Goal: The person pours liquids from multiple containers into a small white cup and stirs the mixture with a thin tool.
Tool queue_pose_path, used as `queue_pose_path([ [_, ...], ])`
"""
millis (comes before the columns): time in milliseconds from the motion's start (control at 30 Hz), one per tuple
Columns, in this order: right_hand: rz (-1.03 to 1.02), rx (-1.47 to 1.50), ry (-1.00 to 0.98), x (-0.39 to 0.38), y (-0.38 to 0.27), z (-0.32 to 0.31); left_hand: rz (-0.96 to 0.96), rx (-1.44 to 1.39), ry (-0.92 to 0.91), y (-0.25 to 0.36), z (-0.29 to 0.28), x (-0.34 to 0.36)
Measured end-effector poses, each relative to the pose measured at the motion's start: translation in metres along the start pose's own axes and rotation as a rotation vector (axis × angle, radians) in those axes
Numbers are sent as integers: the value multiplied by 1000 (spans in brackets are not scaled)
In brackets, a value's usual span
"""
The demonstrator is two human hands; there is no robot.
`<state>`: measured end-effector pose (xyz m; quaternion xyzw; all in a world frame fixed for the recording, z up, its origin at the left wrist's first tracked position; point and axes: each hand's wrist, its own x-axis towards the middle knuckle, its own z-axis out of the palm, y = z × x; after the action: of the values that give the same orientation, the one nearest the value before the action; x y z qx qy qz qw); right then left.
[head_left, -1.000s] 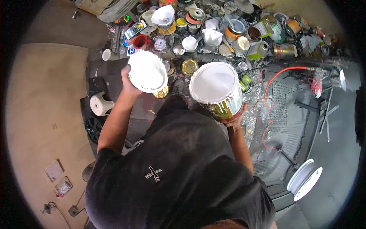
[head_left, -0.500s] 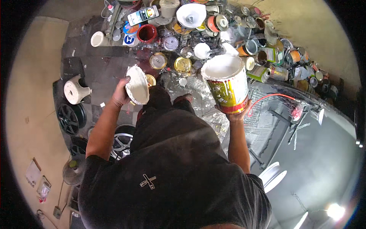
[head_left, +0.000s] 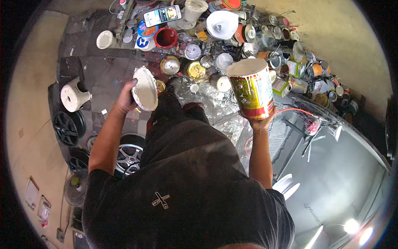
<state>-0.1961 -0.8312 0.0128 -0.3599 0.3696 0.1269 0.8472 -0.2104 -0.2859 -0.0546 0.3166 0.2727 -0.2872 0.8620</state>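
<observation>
My left hand [head_left: 127,98] grips a round lid [head_left: 146,89] by its edge, thumb over the rim. Thick white paint coats the lid's face and crusts its border. On the right, my right hand [head_left: 261,121] supports a yellow and red paint can [head_left: 253,94] from underneath, with the fingers around its base. White drips run down the can from its rim, and pale paint shows at its mouth. The can leans slightly, and the lid is held well apart from it, tilted on its side.
Tins and tubs crowd the far side, among them a red-stained tub [head_left: 166,38], a white bowl [head_left: 222,25] and a phone [head_left: 162,15]. A white stool [head_left: 74,95] and wheel rims [head_left: 66,128] stand left. A red hose [head_left: 296,110] and grey panel [head_left: 331,166] lie right.
The can has tipped so that less of its inside shows and more of its label. The lid has shifted slightly left and turned more edge-on. Both hands keep their hold.
</observation>
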Motion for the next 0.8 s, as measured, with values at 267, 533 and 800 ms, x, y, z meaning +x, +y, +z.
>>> queue_pose_path([
  [267, -67, -62, 34, 5, -3, 3, 6, 9, -19, 5, -1, 5],
  [533, -47, -81, -18, 9, -8, 0, -4, 6, -25, 0, -8, 15],
  [800, -128, -116, 36, -1, -12, 21, -6, 18, -24, -12, -9, 25],
])
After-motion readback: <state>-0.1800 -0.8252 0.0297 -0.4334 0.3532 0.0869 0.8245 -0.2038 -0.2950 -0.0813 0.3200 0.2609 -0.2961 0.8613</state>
